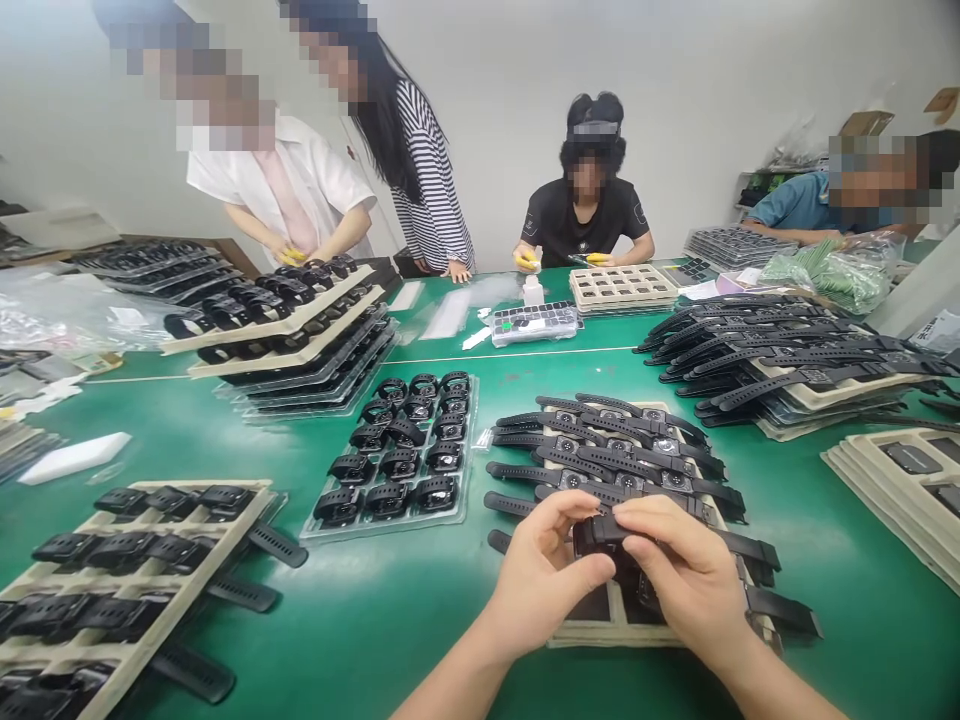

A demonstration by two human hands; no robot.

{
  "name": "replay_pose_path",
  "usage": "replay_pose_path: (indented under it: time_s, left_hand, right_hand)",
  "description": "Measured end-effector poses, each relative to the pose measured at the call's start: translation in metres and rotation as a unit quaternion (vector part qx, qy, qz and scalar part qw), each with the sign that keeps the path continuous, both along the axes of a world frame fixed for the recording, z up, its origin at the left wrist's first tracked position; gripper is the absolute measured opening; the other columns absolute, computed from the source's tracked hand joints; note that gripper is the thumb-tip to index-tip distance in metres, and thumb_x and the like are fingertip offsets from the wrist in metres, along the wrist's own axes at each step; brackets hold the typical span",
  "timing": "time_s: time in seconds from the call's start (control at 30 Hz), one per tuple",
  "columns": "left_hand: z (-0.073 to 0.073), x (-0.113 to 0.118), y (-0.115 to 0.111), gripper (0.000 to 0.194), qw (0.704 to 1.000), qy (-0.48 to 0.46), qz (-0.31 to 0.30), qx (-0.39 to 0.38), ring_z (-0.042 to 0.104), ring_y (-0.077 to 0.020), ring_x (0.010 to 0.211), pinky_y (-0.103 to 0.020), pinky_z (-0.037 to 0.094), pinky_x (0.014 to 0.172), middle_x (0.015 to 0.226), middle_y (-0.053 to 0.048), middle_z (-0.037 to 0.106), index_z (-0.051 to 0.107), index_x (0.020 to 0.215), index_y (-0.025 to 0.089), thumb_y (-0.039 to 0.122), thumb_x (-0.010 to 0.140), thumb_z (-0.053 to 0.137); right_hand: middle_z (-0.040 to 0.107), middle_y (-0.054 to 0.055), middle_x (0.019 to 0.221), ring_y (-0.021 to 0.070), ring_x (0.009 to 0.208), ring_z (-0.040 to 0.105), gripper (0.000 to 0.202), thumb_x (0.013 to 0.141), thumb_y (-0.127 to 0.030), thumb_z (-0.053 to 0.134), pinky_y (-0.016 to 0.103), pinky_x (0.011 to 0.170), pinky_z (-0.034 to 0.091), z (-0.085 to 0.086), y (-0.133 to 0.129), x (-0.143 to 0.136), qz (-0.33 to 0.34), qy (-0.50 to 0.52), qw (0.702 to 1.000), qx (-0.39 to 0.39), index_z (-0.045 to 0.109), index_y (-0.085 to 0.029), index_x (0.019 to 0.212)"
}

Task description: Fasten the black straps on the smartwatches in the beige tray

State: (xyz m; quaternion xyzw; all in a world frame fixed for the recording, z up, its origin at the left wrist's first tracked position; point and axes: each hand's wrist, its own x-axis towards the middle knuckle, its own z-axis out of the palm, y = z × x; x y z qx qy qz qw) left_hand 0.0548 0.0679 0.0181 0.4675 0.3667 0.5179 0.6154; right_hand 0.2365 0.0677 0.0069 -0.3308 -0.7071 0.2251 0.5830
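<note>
Both hands hold one black watch (600, 534) above the near part of a beige tray (585, 632). My left hand (541, 575) pinches its left side between thumb and fingers. Around its right side and top, the fingers and thumb of my right hand (679, 570) are closed. Beneath and beyond the hands, the tray bears several watches (571, 481) lying face down with their black straps stretched out to the sides. Part of the tray's near end is hidden by my right hand.
A clear tray (309, 528) of looped watches stands left of centre, a beige tray (142, 655) at the near left. Stacked trays (300, 345) rise at the back left, more strapped watches (810, 350) at the right. Several people work across the green table (390, 620).
</note>
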Motion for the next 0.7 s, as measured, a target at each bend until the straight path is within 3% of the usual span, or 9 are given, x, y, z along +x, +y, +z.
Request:
replay_pose_path:
  time_s: [0.27,0.4,0.57,0.7]
  left_hand:
    - [0.0037,0.0019,0.0004,0.027,0.999,0.041,0.026,-0.003,0.070,-0.0208,0.086,-0.032,0.059,0.082,0.092,-0.007,0.077,0.078,0.092,0.017,0.024,0.068,0.088]
    - [0.0055,0.0020,-0.0006,0.025,0.998,0.054,0.029,-0.005,0.071,-0.0207,0.085,-0.031,0.058,0.083,0.091,-0.007,0.078,0.079,0.092,0.017,0.021,0.068,0.087]
    - [0.0057,0.0028,-0.0001,0.030,1.000,0.005,0.028,0.001,0.070,-0.0194,0.090,-0.027,0.057,0.083,0.095,-0.005,0.078,0.078,0.095,0.018,0.021,0.067,0.088]
    - [0.0032,0.0035,0.0006,0.023,0.999,0.001,0.033,-0.017,0.071,-0.0167,0.083,-0.026,0.057,0.079,0.088,-0.004,0.079,0.077,0.089,0.017,0.019,0.068,0.087]
  right_hand:
    - [0.077,0.004,0.100,0.0205,0.092,0.065,0.028,0.092,-0.006,0.067,0.034,0.080,0.056,0.0014,0.0042,0.0050,0.000,-0.068,0.997,0.039,0.075,-0.027,0.109]
    - [0.077,0.004,0.099,0.0208,0.090,0.066,0.027,0.094,-0.007,0.064,0.035,0.080,0.056,0.0011,0.0044,0.0042,0.017,-0.063,0.998,0.021,0.075,-0.027,0.108]
    - [0.077,0.003,0.102,0.0209,0.093,0.068,0.027,0.095,-0.011,0.064,0.035,0.082,0.056,-0.0010,0.0040,0.0037,0.010,-0.026,1.000,-0.012,0.073,-0.029,0.114]
    - [0.078,0.002,0.100,0.0203,0.094,0.068,0.024,0.094,-0.011,0.066,0.035,0.084,0.056,-0.0011,0.0050,0.0053,0.012,-0.017,1.000,-0.023,0.076,-0.030,0.106]
